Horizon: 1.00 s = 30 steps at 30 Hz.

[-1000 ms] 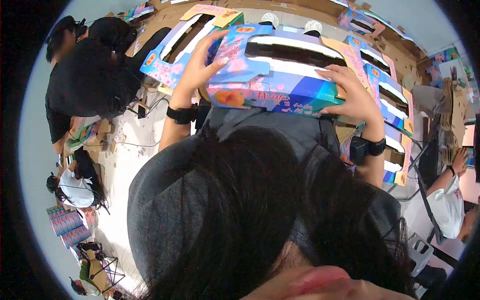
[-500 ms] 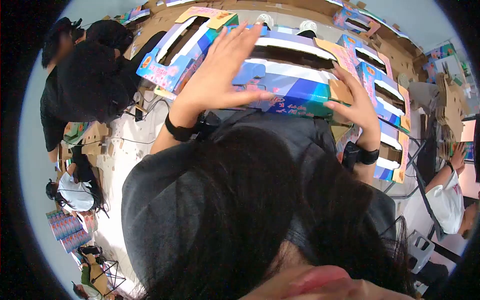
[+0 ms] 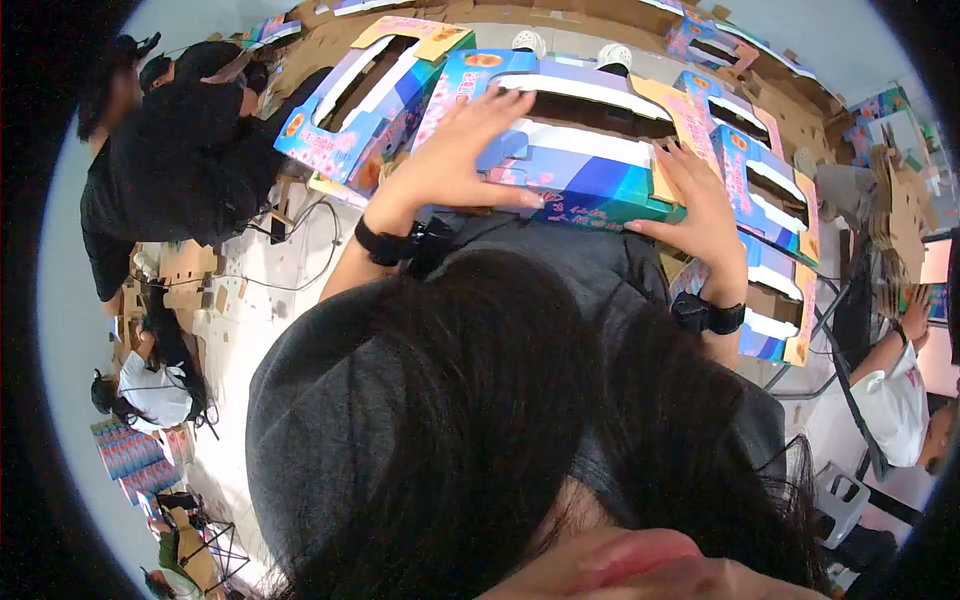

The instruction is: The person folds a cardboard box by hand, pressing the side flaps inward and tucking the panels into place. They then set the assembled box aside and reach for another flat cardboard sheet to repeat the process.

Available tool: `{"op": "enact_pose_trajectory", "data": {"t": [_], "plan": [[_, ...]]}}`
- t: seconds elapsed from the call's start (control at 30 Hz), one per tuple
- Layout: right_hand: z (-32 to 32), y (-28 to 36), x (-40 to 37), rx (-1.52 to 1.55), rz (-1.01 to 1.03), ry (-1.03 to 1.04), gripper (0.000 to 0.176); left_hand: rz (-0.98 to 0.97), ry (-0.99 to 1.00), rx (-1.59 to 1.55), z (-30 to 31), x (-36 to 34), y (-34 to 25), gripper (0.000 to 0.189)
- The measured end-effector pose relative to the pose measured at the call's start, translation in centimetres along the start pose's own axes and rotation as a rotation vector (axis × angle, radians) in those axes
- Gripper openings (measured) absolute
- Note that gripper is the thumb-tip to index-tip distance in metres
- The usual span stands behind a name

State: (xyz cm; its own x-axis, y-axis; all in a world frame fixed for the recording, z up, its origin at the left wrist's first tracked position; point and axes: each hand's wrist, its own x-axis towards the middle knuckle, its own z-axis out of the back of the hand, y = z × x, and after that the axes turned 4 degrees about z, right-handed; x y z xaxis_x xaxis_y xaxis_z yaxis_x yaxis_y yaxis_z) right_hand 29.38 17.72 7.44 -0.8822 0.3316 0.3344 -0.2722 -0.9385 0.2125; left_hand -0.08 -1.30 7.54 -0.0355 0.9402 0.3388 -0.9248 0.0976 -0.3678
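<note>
Now my left hand (image 3: 455,150) is back down, palm flat on the printed fruit carton (image 3: 590,180); my right hand (image 3: 705,215) stays at its end. Both grips open, pressing, clasping nothing.

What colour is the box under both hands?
The box is mostly blue, with pink flowered panels and a green corner; head view shows it.

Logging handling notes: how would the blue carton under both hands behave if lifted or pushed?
Carton: hollow folded card with a long cut-out, so probably light, crushable. Left hand and right hand lie flat on it; flaps may flex.
</note>
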Motion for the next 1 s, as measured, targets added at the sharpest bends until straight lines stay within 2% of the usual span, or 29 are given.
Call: {"op": "enact_pose_trajectory", "data": {"t": [0.07,0.17,0.2,0.3,0.33,0.43,0.47,0.57,0.63,0.7,0.77,0.9,1.0], "plan": [[-0.1,-0.4,-0.1,0.018,-0.009,0.005,0.091,-0.028,-0.132,-0.171,1.2,-0.2,0.9,0.090],[-0.5,-1.0,-0.4,0.037,-0.008,0.006,0.094,0.154,-0.258,-0.184,2.9,-1.3,2.2,0.081],[-0.5,-1.0,-0.4,0.036,-0.003,0.004,0.094,0.200,-0.266,-0.174,3.4,-1.8,2.6,0.070],[-0.7,-1.0,-0.2,0.044,0.016,0.002,0.096,0.507,-0.162,-0.490,3.7,-3.3,4.6,0.064],[-0.7,-1.0,-0.1,0.046,0.019,0.002,0.096,0.549,-0.126,-0.349,3.8,-3.7,4.7,0.065],[-0.4,-0.6,0.0,0.062,0.006,0.017,0.097,0.729,0.188,-0.442,4.4,-4.2,4.4,0.071],[-0.3,-0.6,0.0,0.064,0.000,0.027,0.097,0.831,0.285,-0.404,3.8,-4.6,6.2,0.077],[-0.2,-0.5,0.2,0.047,0.000,0.044,0.097,0.714,0.314,-0.436,3.2,-5.1,7.8,0.073],[-0.6,-0.8,0.2,0.006,0.020,0.032,0.098,0.895,0.346,-0.495,5.2,-3.7,3.9,0.071],[-0.5,-0.5,0.4,-0.022,-0.018,0.050,0.097,0.974,0.312,-0.577,4.4,-3.9,4.6,0.072],[-0.4,-0.1,0.7,-0.044,-0.045,0.056,0.096,0.947,0.220,-0.683,-0.2,-5.8,10.9,0.074],[-0.6,-0.2,0.7,-0.077,-0.048,0.044,0.099,0.875,0.045,-0.782,-0.4,-5.7,9.6,0.072],[-0.4,-0.2,1.1,-0.076,-0.051,0.086,0.100,0.954,-0.036,-0.921,-0.8,-5.7,8.6,0.062]]}}
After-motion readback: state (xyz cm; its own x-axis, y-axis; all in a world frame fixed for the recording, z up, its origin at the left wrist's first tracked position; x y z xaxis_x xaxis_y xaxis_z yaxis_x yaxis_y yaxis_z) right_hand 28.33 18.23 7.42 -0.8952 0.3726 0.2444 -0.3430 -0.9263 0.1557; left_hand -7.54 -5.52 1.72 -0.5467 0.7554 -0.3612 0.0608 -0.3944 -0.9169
